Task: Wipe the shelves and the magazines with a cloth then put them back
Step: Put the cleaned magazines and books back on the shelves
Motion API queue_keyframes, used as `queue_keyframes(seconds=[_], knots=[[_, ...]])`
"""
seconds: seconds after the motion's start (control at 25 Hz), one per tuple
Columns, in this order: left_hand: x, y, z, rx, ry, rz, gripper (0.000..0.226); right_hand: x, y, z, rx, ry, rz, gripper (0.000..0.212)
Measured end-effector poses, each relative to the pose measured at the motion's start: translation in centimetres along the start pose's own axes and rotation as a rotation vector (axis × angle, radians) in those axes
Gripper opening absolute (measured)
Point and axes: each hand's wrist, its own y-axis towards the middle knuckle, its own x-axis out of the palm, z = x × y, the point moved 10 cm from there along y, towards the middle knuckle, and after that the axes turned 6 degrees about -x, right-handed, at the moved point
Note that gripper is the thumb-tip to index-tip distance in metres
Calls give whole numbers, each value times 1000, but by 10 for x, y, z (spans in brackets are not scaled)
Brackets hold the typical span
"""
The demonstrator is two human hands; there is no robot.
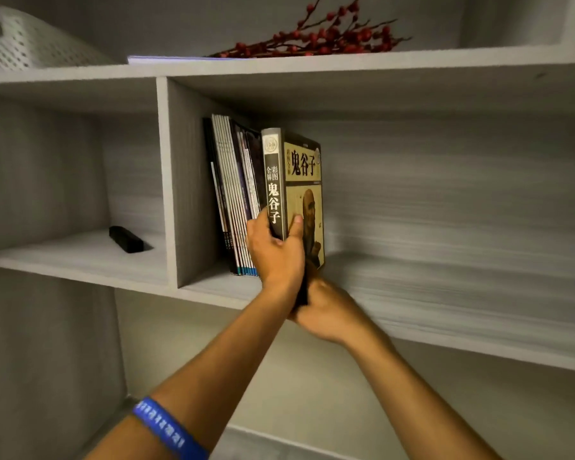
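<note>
— Holding what, and where?

— Left hand (pixel 274 252) wrapped low around a thick yellow-and-black book (pixel 292 194), thumb pressed on the front cover, fingers curled behind the spine. Right hand (pixel 326 313) just below, cupped under the book's bottom edge at the lip of the shelf (pixel 445 293), closed on something dark there; probably the book's lower corner, too blurred to say for certain. Book upright, standing in the middle compartment, touching a row of thin magazines (pixel 234 194) that lean toward the divider (pixel 166 180) on the left.

— How far along?

— Seemingly late: magazines already back in place, book apparently being slid in beside them. No cloth anywhere in view, so wiping probably finished here, though impossible to confirm from surfaces alone. Possibly still to do: the neighbouring compartments.

— And the surface, the room?

— Pale grey wood-grain shelving, matte, built into open boxes. To the right of the book, a long bare stretch of board. In the left compartment, a small black block (pixel 127 240) lying alone. On the top board, a white perforated basket (pixel 24 44) at far left, a flat sheaf of paper (pixel 166 59), and sprigs of red berries (pixel 329 38) lying across. Below, more grey panelling. A blue wristband (pixel 166 429) on the left forearm.
</note>
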Motion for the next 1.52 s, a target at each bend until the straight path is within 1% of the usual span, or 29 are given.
queue_keyframes(seconds=[0.08,0.16,0.2,0.24,0.32,0.4,0.48,0.6,0.76,0.84,0.88,0.96,1.0,1.04,1.08,1.12,1.16,1.2,1.24,1.28,1.32,1.36,1.4,1.44,1.48,1.52], knots=[[3,10,-7,23,41,-10,32,9,18,4,0,-84,-71,81],[4,21,-7,23,95,-74,35,10,30,7,18,26,-109,73],[3,25,-5,47,161,-101,37,8,35,9,33,56,-114,69],[0,27,-1,92,233,-115,39,9,40,13,55,25,-120,68],[-11,33,8,219,397,-87,44,13,53,21,104,-116,-128,75],[-18,41,4,296,536,-104,35,16,66,33,172,-209,-108,76],[-21,49,-13,282,657,-140,24,17,77,42,228,-241,-100,74],[-22,52,-29,306,771,-131,17,14,92,50,248,-296,-42,70],[-25,51,-37,261,744,-140,7,14,99,60,294,-303,9,68],[-26,46,-31,277,722,-136,6,10,96,52,292,-276,18,68],[-29,40,-24,302,665,-133,6,6,90,41,251,-234,30,64],[-40,6,-4,402,460,-142,6,-1,52,10,90,-96,57,53],[-49,-21,1,462,365,-148,6,-6,20,-6,-11,-18,112,48],[-58,-50,-2,494,300,-160,6,-14,-17,-19,-115,52,223,43],[-64,-80,-17,468,264,-187,6,-21,-60,-24,-208,118,371,37],[-68,-110,-47,385,249,-229,6,-16,-102,-11,-256,152,494,33],[-72,-137,-89,253,254,-271,8,3,-140,15,-219,163,552,30],[-76,-161,-141,70,266,-307,13,33,-169,53,-90,169,543,28],[-81,-189,-203,-144,322,-345,18,71,-198,101,105,180,490,28],[-85,-219,-265,-308,437,-411,20,113,-229,152,326,174,405,29],[-88,-250,-319,-414,588,-521,20,152,-259,195,509,152,302,32],[-91,-281,-370,-513,725,-650,20,186,-285,227,617,120,183,35],[-98,-314,-417,-642,826,-748,18,216,-305,252,660,77,68,39],[-107,-345,-453,-776,875,-804,17,240,-321,271,679,42,-35,43],[-115,-371,-477,-865,911,-846,15,259,-333,285,696,22,-125,48],[-117,-388,-492,-878,953,-879,15,275,-344,298,718,12,-210,53]])
